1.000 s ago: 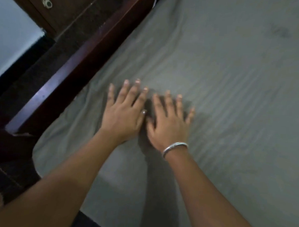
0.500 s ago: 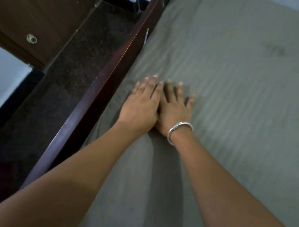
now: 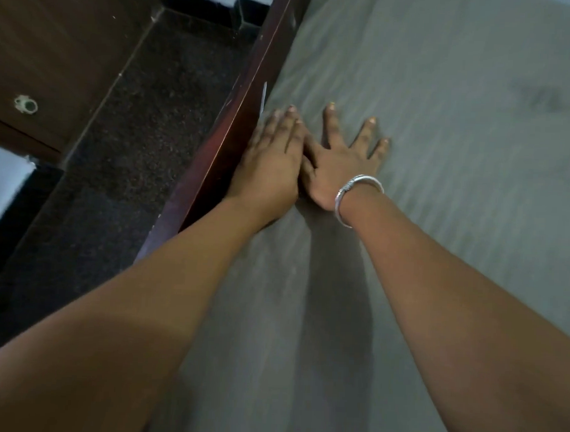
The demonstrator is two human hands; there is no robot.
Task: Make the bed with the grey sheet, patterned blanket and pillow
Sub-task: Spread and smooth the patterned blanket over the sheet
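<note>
I have both hands down on the grey sheet (image 3: 440, 222), which lies spread over the bed and fills the right side of my view. The left hand (image 3: 269, 163) rests palm-down right at the sheet's edge, against the dark wooden side rail (image 3: 228, 128). The right hand (image 3: 341, 166) lies flat just beside it, the two touching at the thumb side. The fingers (image 3: 330, 123) of the right hand are straight and fanned, and those of the left are straight and close together. Neither hand has hold of any cloth; both only press on it.

I judge this to be the smoothing step on the sheet, worked along the rail side. Faint ripples run across the cloth ahead of the hands, so the next move calls for a flat, even sweep outward. It may also need the edge pushed down beside the rail. The patterned blanket and the pillow are out of view, so I take both to be yet to come.

The rail crowds the left hand. Beyond it lie a dark speckled floor (image 3: 133, 144) and a brown wooden cabinet (image 3: 56, 42). A silver bangle (image 3: 358, 191) sits on the right wrist, and a dark smudge (image 3: 540, 96) marks the sheet farther off.
</note>
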